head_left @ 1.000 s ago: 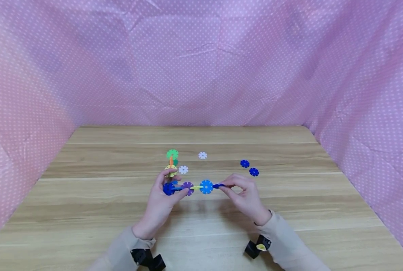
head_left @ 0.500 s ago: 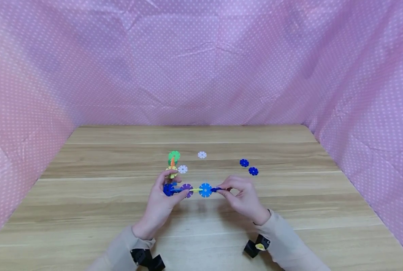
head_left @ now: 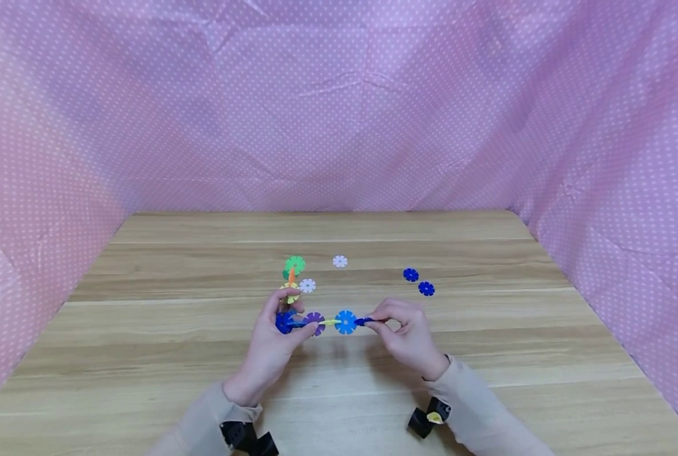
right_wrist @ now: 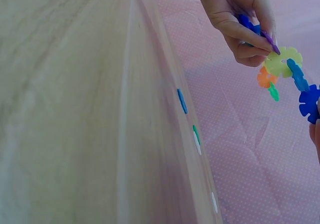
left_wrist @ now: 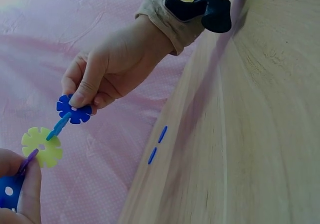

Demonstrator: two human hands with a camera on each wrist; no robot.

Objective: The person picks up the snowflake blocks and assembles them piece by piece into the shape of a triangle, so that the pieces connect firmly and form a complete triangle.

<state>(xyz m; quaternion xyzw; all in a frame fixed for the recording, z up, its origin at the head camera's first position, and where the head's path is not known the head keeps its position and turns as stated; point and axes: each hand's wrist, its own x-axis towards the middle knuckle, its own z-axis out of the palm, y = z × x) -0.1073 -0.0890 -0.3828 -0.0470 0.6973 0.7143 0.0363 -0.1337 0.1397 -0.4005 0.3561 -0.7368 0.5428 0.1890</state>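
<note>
Both hands hold a chain of slotted plastic snowflake discs above the table. My left hand [head_left: 270,339] grips its left part, thumb over the purple disc [head_left: 316,323] and fingers behind a dark blue disc [head_left: 284,322]. From there one arm of the chain runs away from me through a yellow disc [head_left: 290,293] and an orange disc [head_left: 292,277] to a light green disc [head_left: 295,265]. Rightward follow another yellow disc [left_wrist: 42,147] and a light blue disc [head_left: 345,322]. Between thumb and fingertips, my right hand [head_left: 409,335] pinches the dark blue end disc [left_wrist: 74,109], which meets the light blue one.
Loose discs lie flat on the wooden table [head_left: 190,354]: two white discs [head_left: 340,261] behind the chain, two dark blue discs [head_left: 411,275] at the right, a dark green disc [right_wrist: 196,134] and a blue disc [right_wrist: 182,101]. Pink dotted cloth [head_left: 339,126] surrounds the table's back and sides.
The right hand has come slightly left and toward me, and the chain's right part has lowered with it. The light green end has shifted a little right. Both hands keep their hold.
</note>
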